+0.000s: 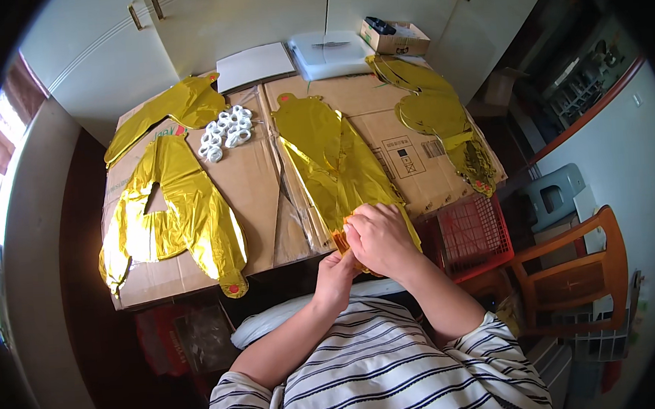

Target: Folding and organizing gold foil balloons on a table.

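A flat gold foil balloon (330, 155) stretches across the middle of the cardboard-covered table, its near end bunched at the front edge. My right hand (382, 239) is closed over that gathered end, where the foil looks orange. Just below and to the left, my left hand (334, 280) pinches the same end; the fingertips are partly hidden. On the left lies an A-shaped gold foil balloon (204, 204), and beyond it another gold foil balloon (153, 116). A further gold foil balloon (423, 112) with curved lobes rests along the right side.
Several white ring-shaped rolls (226, 133) cluster left of centre on the cardboard (259, 186). At the back are a white sheet stack (255, 65), clear plastic sleeves (329, 53) and a small box (395, 39). A red basket (473, 234) and wooden chair (612, 262) stand right.
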`<act>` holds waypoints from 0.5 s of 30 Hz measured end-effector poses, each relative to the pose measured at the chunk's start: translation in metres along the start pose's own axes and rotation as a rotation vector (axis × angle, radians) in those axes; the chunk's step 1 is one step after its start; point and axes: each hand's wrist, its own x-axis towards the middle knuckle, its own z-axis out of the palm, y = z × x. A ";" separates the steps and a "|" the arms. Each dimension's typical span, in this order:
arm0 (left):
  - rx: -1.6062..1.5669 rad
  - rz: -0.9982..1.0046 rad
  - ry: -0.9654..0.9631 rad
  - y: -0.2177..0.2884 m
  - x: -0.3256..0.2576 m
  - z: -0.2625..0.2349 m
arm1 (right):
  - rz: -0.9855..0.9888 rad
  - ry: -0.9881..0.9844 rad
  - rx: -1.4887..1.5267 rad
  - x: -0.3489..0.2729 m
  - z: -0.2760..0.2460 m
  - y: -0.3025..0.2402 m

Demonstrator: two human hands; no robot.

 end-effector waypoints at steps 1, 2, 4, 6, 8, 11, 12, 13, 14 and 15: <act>0.021 0.021 0.015 -0.004 -0.002 0.004 | 0.006 -0.004 -0.024 -0.001 -0.001 -0.002; 0.041 0.041 0.029 -0.008 -0.004 0.007 | 0.029 -0.023 -0.056 -0.002 -0.004 -0.005; 0.042 0.059 0.063 -0.014 -0.010 0.018 | 0.076 -0.063 -0.123 -0.005 -0.011 -0.016; 0.031 0.087 0.097 -0.017 -0.018 0.029 | 0.105 -0.078 -0.174 -0.010 -0.006 -0.020; 0.186 0.085 0.089 -0.019 -0.021 0.032 | 0.106 -0.103 -0.232 -0.014 -0.003 -0.023; 0.280 0.166 0.065 -0.034 -0.019 0.034 | 0.127 -0.267 -0.363 -0.011 -0.005 -0.034; 0.426 0.290 0.072 -0.035 -0.019 0.036 | 0.137 -0.324 -0.409 -0.009 -0.006 -0.037; 0.511 0.381 0.081 -0.037 -0.019 0.038 | 0.124 -0.257 -0.451 -0.011 0.002 -0.034; 0.592 0.451 0.078 -0.041 -0.020 0.039 | 0.125 -0.262 -0.473 -0.011 0.005 -0.034; 0.666 0.521 0.079 -0.041 -0.020 0.040 | 0.123 -0.266 -0.497 -0.010 0.006 -0.034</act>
